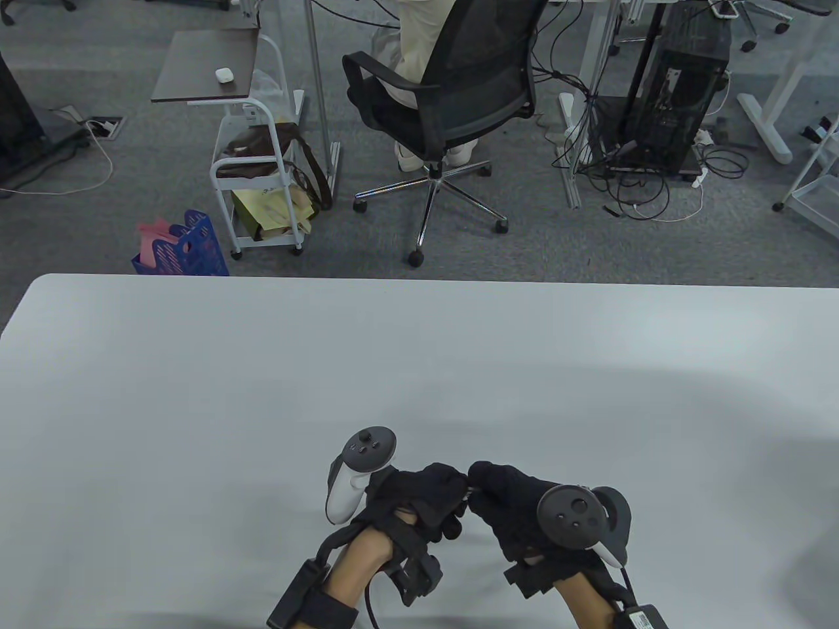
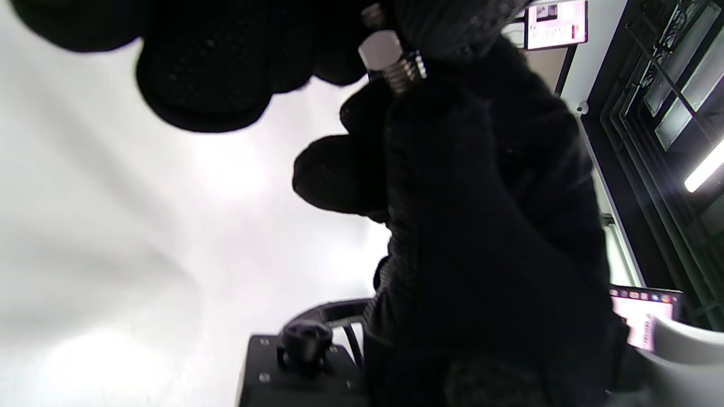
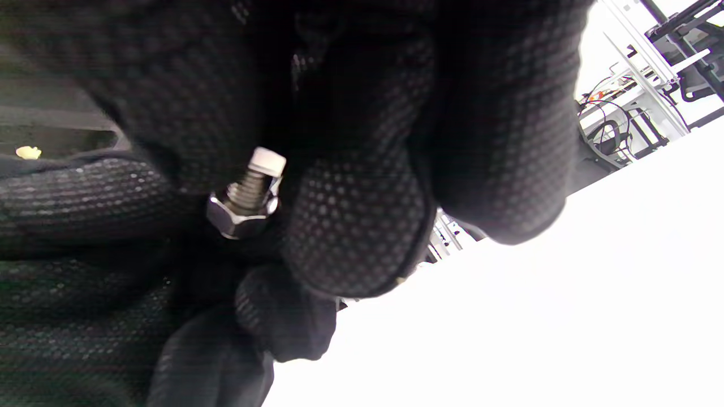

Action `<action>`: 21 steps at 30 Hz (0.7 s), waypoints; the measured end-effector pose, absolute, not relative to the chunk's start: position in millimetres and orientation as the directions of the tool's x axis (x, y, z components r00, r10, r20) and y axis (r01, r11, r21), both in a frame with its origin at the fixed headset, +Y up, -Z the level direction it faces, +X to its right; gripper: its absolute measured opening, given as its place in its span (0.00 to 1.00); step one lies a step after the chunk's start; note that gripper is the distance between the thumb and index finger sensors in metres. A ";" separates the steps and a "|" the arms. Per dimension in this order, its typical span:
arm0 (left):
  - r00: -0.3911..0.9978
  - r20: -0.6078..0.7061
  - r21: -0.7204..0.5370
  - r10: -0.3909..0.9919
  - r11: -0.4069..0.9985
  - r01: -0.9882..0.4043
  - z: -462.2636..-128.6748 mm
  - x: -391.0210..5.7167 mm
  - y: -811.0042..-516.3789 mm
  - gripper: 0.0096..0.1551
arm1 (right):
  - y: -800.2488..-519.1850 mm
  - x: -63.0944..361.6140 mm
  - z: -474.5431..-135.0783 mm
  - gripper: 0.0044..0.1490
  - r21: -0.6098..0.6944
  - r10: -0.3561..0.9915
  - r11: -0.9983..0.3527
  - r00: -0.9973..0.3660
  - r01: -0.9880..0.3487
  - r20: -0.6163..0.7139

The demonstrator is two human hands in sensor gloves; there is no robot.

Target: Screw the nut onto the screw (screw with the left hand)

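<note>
Hands, two: left hand (image 1: 426, 495) pinches one nut (image 3: 240, 212), right hand (image 1: 518, 508) pinches one screw (image 3: 254, 183).

No words or numbers can be read anywhere here. A white label (image 1: 645, 616) sits on the box by the right wrist, but its print is too small to make out. Two bright screens (image 2: 557, 24) show in the left wrist view, and their writing is just a blur. The yellow bag (image 1: 272, 206) on the cart has some marks, too tiny to read.
</note>
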State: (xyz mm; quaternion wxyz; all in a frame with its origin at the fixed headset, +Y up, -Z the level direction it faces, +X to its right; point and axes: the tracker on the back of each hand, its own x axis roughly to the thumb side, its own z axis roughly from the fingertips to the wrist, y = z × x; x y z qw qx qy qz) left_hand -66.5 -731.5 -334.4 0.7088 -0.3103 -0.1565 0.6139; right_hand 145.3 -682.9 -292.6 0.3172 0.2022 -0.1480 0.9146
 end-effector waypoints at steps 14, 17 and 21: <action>0.163 -0.190 -0.609 0.968 0.013 -0.793 -333.6 -67.9 -735.9 0.38 | -682.2 146.9 -293.0 0.29 -0.152 0.517 -0.753 -0.719 -0.640 0.465; 0.186 -0.199 -0.581 0.962 0.037 -0.813 -333.9 -68.2 -738.0 0.36 | -682.7 146.6 -293.1 0.29 -0.151 0.521 -0.751 -0.717 -0.643 0.463; 0.190 -0.177 -0.592 0.966 0.049 -0.805 -334.4 -67.2 -734.1 0.32 | -683.1 145.9 -293.7 0.30 -0.129 0.530 -0.755 -0.714 -0.643 0.457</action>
